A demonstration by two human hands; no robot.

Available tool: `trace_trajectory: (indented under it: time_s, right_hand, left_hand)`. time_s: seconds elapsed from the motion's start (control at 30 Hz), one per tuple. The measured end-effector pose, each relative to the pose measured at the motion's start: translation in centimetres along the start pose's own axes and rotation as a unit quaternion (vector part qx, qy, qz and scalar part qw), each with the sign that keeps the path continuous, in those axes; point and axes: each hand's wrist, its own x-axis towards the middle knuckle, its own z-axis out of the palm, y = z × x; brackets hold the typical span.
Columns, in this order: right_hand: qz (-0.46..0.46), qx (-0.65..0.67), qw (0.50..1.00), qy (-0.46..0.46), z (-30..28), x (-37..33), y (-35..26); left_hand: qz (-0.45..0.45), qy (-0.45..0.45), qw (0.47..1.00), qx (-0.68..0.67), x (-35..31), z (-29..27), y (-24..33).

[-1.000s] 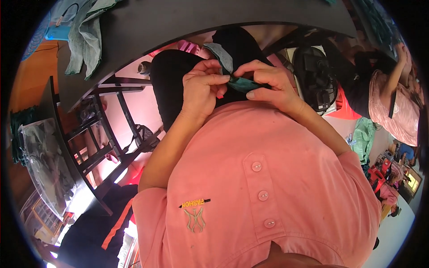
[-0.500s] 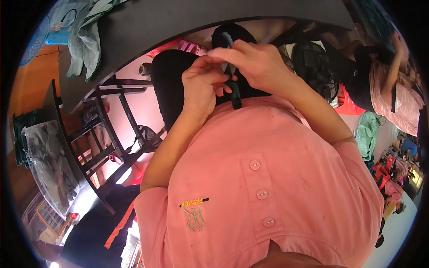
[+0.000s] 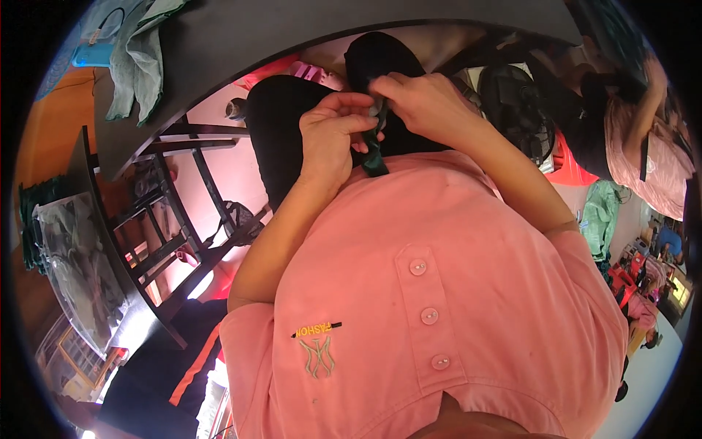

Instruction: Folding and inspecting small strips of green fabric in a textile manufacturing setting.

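**Dark Green Cloth Held Between Both Hands Over the Lap**

The left hand [image 3: 333,135] was closed on the cloth [image 3: 375,155], with thumb and fingers pinched on its upper part. The right hand [image 3: 420,102] was closed on the same cloth from the other side, its fingertips set against those of the left. The cloth was thus gripped at one spot by both hands, which probably allowed a small fold or edge to be worked closely. Its lower end hung free, a dark green strip just above the hem of the pink shirt [image 3: 453,293].

The cloth was held close to the body, over the lap, below the table [image 3: 292,36] edge. The black trousers [image 3: 281,132] lay directly beneath the hands, so the work was kept low and near the chest, where both forearms could be steadied against the body.

Further green fabric [image 3: 139,58] was left on the table at upper left, well apart from the hands. A black frame [image 3: 183,219] stood beside the left knee. Another person [image 3: 643,146] in a pink top was seated at the far right, well apart.
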Motion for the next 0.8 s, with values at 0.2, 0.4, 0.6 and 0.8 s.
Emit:
trace_trajectory:
  time_s: [0.2, 0.4, 0.6, 0.8]
  right_hand:
    - [-0.027, 0.045, 0.996, 0.077, -0.1, -0.8, 0.4]
    - [-0.067, 0.0, 0.989, 0.131, -1.2, -0.9, -0.6]
    - [-0.023, 0.054, 0.986, 0.156, -1.1, -1.2, 0.4]
    - [-0.066, 0.057, 0.98, 0.179, -1.8, -1.0, -1.0]
  left_hand:
    - [0.02, -0.016, 1.0, 0.018, 0.2, 0.1, 0.0]
    - [0.017, -0.027, 0.995, 0.098, 0.3, 0.5, 0.2]
    - [0.067, -0.041, 0.99, 0.115, -0.4, 0.5, 0.2]
    - [0.072, -0.027, 0.981, 0.179, 0.4, 0.6, 0.4]
